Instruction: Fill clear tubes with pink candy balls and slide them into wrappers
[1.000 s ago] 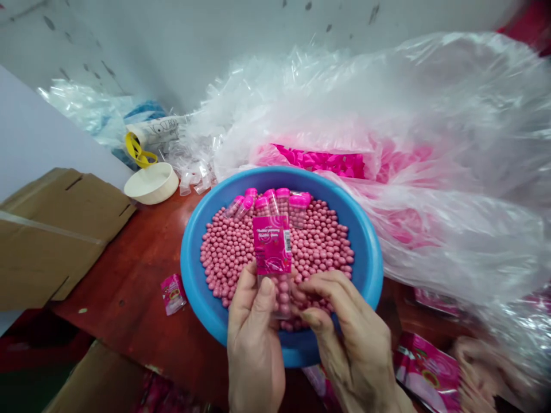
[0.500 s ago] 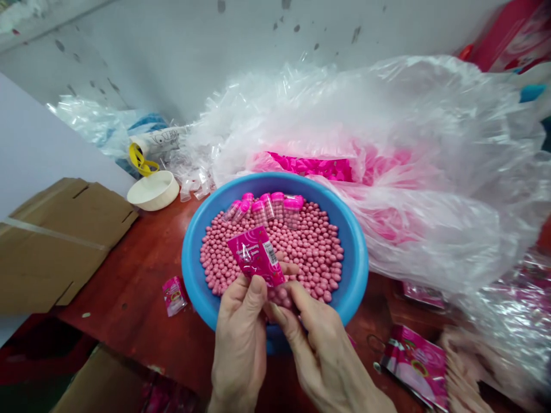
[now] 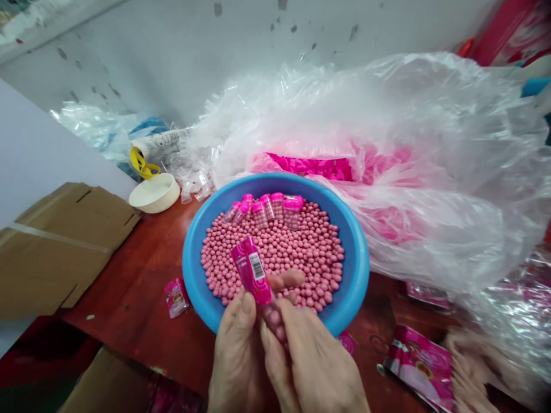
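Note:
In front of the blue basin, my left hand (image 3: 236,350) is closed on a shiny pink printed sleeve (image 3: 253,272) with a barcode. Its fingertips show behind the sleeve. My right hand (image 3: 318,355) grips a small clear jar (image 3: 275,322) of pink balls at the sleeve's lower end. How far the jar sits inside the sleeve is hidden by my fingers. Loose pink balls (image 3: 318,246) fill the blue basin (image 3: 360,258). Several filled jars (image 3: 259,215) with bright pink caps lie on the balls at the back.
A pink packet (image 3: 176,298) lies left of the basin, and more sleeves (image 3: 419,364) lie at right. Behind stand a white dish (image 3: 155,195), clear empty tubes (image 3: 198,186) and a large plastic bag (image 3: 387,120) with pink caps. Folded cardboard (image 3: 64,246) borders the red table (image 3: 124,287) at left.
The pink sleeve has turned from flat and wide to narrower and more upright. My right hand has moved down and closer against my left.

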The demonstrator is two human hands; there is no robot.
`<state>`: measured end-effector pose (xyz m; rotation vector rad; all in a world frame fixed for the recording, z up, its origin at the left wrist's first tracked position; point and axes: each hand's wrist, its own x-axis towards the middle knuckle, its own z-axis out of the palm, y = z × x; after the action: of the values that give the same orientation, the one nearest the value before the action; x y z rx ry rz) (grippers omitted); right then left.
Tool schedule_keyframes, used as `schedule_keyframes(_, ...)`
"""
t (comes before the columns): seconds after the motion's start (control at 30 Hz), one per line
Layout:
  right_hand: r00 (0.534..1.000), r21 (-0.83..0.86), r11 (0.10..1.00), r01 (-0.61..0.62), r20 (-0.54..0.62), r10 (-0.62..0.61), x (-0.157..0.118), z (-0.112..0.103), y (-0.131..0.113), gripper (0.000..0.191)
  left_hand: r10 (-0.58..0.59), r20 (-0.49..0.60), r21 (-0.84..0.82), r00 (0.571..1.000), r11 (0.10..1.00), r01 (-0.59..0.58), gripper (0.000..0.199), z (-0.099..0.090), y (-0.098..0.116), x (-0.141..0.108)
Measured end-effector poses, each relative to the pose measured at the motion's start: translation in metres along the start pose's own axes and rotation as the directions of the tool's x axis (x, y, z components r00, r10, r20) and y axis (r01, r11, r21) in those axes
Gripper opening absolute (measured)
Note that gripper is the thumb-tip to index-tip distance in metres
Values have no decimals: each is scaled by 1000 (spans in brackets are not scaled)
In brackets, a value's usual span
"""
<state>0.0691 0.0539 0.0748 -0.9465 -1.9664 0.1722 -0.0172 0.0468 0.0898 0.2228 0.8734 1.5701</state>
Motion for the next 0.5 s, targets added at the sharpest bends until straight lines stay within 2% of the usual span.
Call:
schedule_keyframes(0.07,997,-100,992,76,7,-75,0,3,2,21,21,-28,-13,999,1000,-21,24,-3,4,5)
schedule_keyframes(0.3,996,-136,986,93,13,-92,2,4,3,24,-21,42,-49,999,999,23,28,-6,7,11)
schedule_keyframes(0.5,999,-38,998,-45,-30,44,1,9,-7,25,-81,63,-63,995,994,85,39,-6,-4,-2)
